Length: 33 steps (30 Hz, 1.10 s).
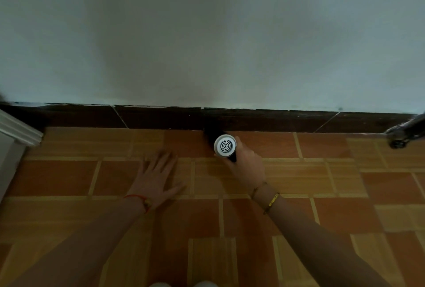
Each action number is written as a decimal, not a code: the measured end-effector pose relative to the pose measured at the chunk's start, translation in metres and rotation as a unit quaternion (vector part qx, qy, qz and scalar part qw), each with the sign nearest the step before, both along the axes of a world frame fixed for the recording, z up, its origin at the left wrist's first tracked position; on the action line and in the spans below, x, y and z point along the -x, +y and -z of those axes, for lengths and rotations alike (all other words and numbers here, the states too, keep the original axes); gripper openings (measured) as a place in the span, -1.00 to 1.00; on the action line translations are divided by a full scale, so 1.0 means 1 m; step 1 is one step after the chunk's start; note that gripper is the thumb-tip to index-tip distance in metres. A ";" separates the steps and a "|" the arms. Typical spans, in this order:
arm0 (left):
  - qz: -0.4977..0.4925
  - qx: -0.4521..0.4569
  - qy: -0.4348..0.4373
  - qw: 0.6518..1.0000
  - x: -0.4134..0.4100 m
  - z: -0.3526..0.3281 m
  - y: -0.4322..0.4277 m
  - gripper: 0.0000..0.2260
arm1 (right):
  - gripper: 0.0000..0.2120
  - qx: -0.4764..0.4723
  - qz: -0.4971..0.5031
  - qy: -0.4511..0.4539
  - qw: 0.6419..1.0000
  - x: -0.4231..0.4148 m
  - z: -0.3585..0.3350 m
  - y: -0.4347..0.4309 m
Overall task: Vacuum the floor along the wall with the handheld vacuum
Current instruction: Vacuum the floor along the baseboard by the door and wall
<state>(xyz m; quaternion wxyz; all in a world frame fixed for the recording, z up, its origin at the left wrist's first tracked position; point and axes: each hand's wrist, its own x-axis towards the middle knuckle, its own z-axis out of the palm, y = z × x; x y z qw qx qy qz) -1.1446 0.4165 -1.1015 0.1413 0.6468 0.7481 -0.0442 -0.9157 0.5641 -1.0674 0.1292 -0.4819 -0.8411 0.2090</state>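
Note:
A small handheld vacuum [225, 146], white with a round vented rear cap, points down at the orange tiled floor [322, 171]. Its dark nozzle end touches the floor right against the dark brown baseboard [161, 117] below the pale wall [207, 34]. My right hand [247, 162] grips the vacuum's body from the right side. My left hand [156, 177] lies flat on the floor tiles to the left of the vacuum, fingers spread, holding nothing.
A white moulded door frame or cabinet edge [18, 132] juts in at the far left. A metal leg with a small wheel [404, 134] stands on the floor at the far right near the baseboard.

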 end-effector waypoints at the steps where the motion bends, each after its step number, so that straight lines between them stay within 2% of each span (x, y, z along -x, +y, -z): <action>1: -0.001 0.001 0.002 1.000 -0.001 0.001 0.000 -0.23 | -0.44 0.002 -0.004 -0.011 1.000 -0.002 0.000 0.000; 9: 0.009 0.025 0.023 0.999 0.000 0.002 0.000 -0.13 | -0.44 -0.009 0.052 0.028 0.998 -0.017 0.001 0.002; 14: 0.015 0.032 0.047 0.998 -0.001 0.002 0.001 -0.06 | -0.44 -0.013 0.063 0.016 0.998 -0.022 0.004 0.001; 20: 0.028 0.038 0.081 0.996 -0.002 0.001 0.002 -0.08 | -0.38 -0.002 0.117 0.047 0.992 -0.033 0.002 0.000; 24: 0.028 0.043 0.085 0.995 -0.002 0.001 0.003 -0.08 | -0.35 -0.012 0.120 0.019 0.993 -0.038 0.004 0.000; 29: 0.029 0.048 0.090 0.994 -0.003 -0.003 0.005 -0.06 | -0.36 -0.007 0.168 0.054 0.984 -0.049 -0.003 0.002; 33: 0.020 0.048 0.078 0.996 -0.003 -0.004 0.005 0.02 | -0.37 -0.015 0.199 0.040 0.979 -0.059 -0.005 0.005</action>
